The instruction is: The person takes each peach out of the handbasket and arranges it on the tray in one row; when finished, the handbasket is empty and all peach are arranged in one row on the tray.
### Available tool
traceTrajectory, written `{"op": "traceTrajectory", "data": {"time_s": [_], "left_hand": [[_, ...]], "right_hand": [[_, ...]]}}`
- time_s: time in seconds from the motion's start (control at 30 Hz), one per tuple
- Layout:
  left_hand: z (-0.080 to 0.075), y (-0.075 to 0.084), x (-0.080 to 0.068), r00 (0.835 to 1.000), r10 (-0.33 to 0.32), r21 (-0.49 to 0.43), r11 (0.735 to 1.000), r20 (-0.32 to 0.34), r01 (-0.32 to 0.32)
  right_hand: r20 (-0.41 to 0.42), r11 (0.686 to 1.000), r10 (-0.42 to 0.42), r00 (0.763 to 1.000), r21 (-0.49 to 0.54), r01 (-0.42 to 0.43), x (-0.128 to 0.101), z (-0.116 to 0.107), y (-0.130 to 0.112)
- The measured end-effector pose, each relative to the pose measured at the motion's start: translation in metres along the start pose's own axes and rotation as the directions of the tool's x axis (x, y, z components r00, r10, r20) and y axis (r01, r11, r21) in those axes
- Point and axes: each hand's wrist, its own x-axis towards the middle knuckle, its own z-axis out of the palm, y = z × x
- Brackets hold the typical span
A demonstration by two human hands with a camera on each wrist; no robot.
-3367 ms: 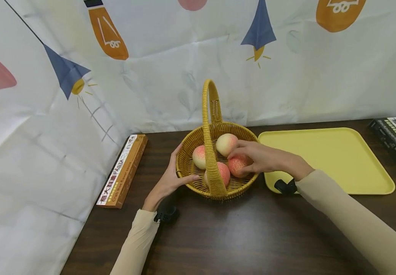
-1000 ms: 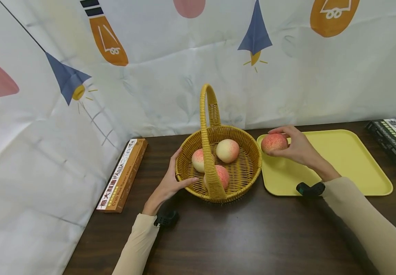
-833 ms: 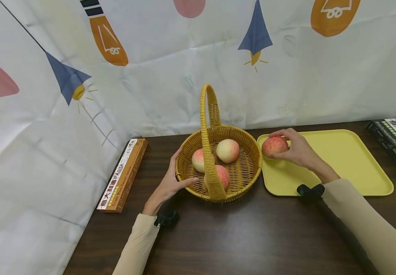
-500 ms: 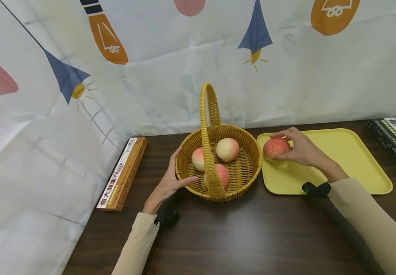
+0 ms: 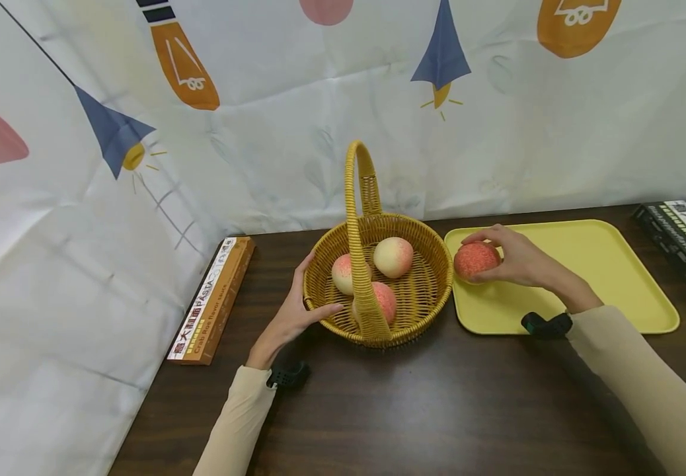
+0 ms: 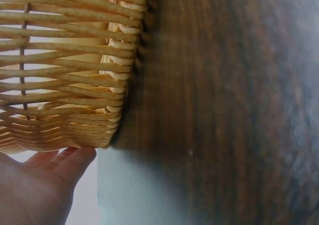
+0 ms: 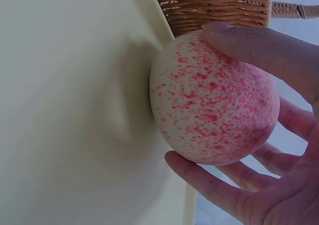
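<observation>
1. Red-speckled and partly cream, a round peach (image 5: 476, 262) is gripped by the right hand (image 5: 518, 258), with the thumb and the fingers closed around its sides.
2. This peach is held at the left end of a flat yellow tray (image 5: 593, 277) with rounded corners; whether its underside is touching the tray cannot be told with certainty, as the contact is poorly seen.
3. By the left hand (image 5: 292, 314), a round golden-yellow woven basket (image 5: 417, 297) with a tall arched handle (image 5: 351, 198) is gripped at its left edge: the thumb is placed over the rim, and the fingers are laid along the outer wall.
4. Inside the basket, three cream-and-pink peaches (image 5: 393, 257) are seen; the nearest one is partly covered by the handle.
5. On the dark brown, wood-grained table (image 5: 438, 410), an orange-brown pasta box (image 5: 215, 304) is placed at the left, and a long black box (image 5: 685, 244) at the right, beyond the tray.
6. Behind, a white printed cloth (image 5: 295, 165) is hung.
</observation>
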Motion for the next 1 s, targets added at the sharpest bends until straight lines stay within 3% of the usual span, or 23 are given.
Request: {"op": "traceTrajectory", "data": {"time_s": [0.27, 0.57, 1.0], "left_hand": [[0.000, -0.001, 0.000, 1.000, -0.001, -0.013, 1.000, -0.008, 0.000], [0.000, 0.000, -0.001, 1.000, -0.018, -0.005, 1.000, -0.010, 0.018], [0.001, 0.000, 0.000, 1.000, -0.009, -0.007, 1.000, -0.004, 0.009]], "right_hand": [[0.005, 0.996, 0.037, 0.999, 0.079, -0.037, -0.001, 0.001, 0.004], [0.001, 1.000, -0.015, 1.000, -0.024, 0.016, 0.001, -0.003, 0.001], [-0.042, 1.000, 0.003, 0.999, 0.025, -0.002, 0.008, 0.008, 0.004]]}}
